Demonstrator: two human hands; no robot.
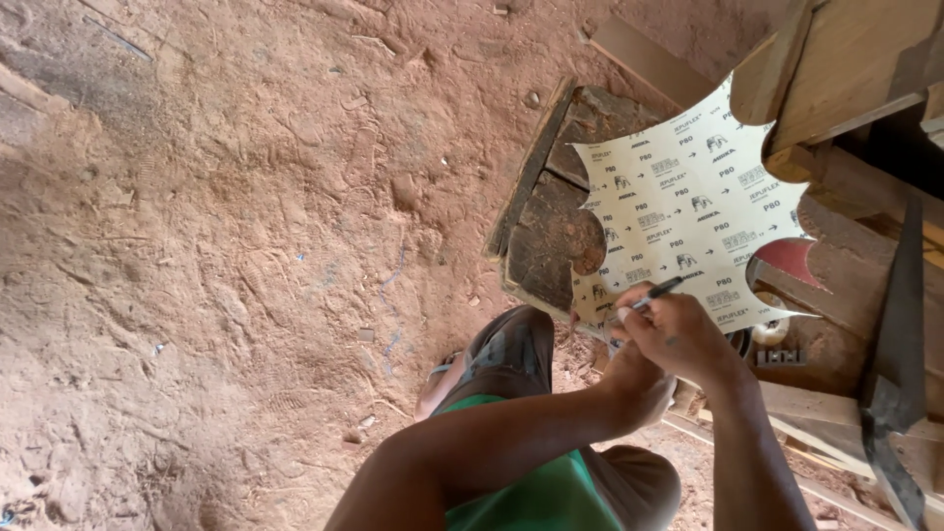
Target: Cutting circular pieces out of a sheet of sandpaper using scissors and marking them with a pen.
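pen (pixel 657 293) gripped in right hand (pixel 678 334), tip on sandpaper sheet (pixel 688 211)

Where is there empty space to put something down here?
The dirt floor left of the dark wooden block is bare, apart from small scraps. The right side is crowded: the paper sheet covers the block, both hands work a pen at its edge, and planks hem it in.

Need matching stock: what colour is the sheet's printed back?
Pale cream sheet with repeated dark print; head view shows it best.
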